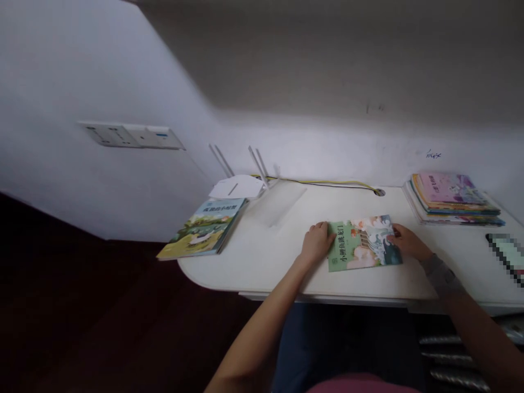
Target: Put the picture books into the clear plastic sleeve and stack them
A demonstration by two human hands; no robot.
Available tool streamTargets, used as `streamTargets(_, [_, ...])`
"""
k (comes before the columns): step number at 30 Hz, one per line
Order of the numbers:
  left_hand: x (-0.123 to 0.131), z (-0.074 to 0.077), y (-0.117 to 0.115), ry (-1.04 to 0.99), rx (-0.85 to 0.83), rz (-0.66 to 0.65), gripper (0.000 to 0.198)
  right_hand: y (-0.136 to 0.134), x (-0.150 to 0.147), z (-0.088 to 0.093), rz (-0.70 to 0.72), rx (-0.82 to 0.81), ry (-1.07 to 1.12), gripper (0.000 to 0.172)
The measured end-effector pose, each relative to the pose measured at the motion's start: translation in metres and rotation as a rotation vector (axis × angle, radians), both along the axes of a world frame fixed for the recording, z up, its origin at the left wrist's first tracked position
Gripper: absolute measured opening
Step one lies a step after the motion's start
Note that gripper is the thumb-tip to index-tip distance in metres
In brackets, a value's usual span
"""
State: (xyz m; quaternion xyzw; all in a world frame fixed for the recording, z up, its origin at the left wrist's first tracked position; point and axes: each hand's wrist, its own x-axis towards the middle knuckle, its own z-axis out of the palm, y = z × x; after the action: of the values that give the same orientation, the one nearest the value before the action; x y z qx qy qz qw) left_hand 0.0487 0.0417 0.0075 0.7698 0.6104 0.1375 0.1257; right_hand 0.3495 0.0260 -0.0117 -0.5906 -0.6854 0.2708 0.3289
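Your right hand [409, 243] grips the green picture book [364, 244] by its right edge, thumb over the cover. Your left hand [317, 240] is at the book's left edge, fingers curled and thumb against the cover edge; whether it pinches the book cannot be told. The book is at the front of the white desk [254, 267], cover up, its Chinese title running sideways along the left side. To your left, a picture-book stack [202, 229] projects past the desk edge, in front of the white router [237, 187]. To your right, a second book stack [454, 191] stands near the wall.
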Motion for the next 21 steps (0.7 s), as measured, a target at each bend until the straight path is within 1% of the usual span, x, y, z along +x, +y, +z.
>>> streamTargets(2, [-0.002, -0.006, 0.003, -0.143, 0.008, 0.031, 0.023, 0.003, -0.001, 0.002, -0.039, 0.066, 0.048, 0.027])
streamTargets(5, [-0.003, -0.007, 0.008, -0.505, -0.001, 0.109, 0.03, 0.008, -0.002, 0.014, -0.112, 0.158, 0.142, 0.03])
streamTargets(7, [-0.004, 0.0, 0.01, -0.758, -0.058, 0.103, 0.037, 0.011, -0.002, 0.026, -0.117, 0.138, 0.214, 0.036])
streamTargets(8, [-0.004, 0.005, 0.01, -0.845, -0.098, 0.076, 0.042, 0.012, -0.002, 0.033, -0.104, 0.105, 0.246, 0.039])
streamTargets(9, [-0.005, 0.011, 0.01, -0.891, -0.138, 0.043, 0.046, 0.013, -0.002, 0.041, -0.084, 0.067, 0.27, 0.041])
streamTargets(12, [-0.009, 0.028, 0.008, -0.87, -0.223, -0.003, 0.052, 0.013, -0.002, 0.059, -0.032, -0.005, 0.314, 0.04])
streamTargets(14, [-0.01, 0.034, 0.01, -0.866, -0.253, -0.007, 0.051, 0.016, -0.002, 0.063, -0.017, 0.027, 0.367, 0.038])
streamTargets(15, [-0.01, 0.035, 0.013, -0.876, -0.251, -0.014, 0.05, 0.02, -0.002, 0.061, -0.015, 0.062, 0.395, 0.038])
streamTargets(16, [-0.008, 0.034, 0.017, -0.872, -0.228, -0.022, 0.048, 0.025, -0.003, 0.057, -0.016, 0.102, 0.408, 0.037])
streamTargets(17, [-0.006, 0.032, 0.023, -0.823, -0.189, -0.02, 0.047, 0.032, -0.004, 0.051, -0.025, 0.14, 0.383, 0.036])
streamTargets(19, [0.002, 0.025, 0.035, -0.623, -0.101, 0.023, 0.046, 0.048, -0.007, 0.034, -0.059, 0.19, 0.257, 0.031])
streamTargets(20, [0.007, 0.02, 0.04, -0.51, -0.072, 0.054, 0.047, 0.057, -0.01, 0.023, -0.087, 0.199, 0.144, 0.028])
streamTargets(21, [0.011, 0.014, 0.045, -0.412, -0.053, 0.085, 0.048, 0.064, -0.012, 0.013, -0.105, 0.198, 0.086, 0.024])
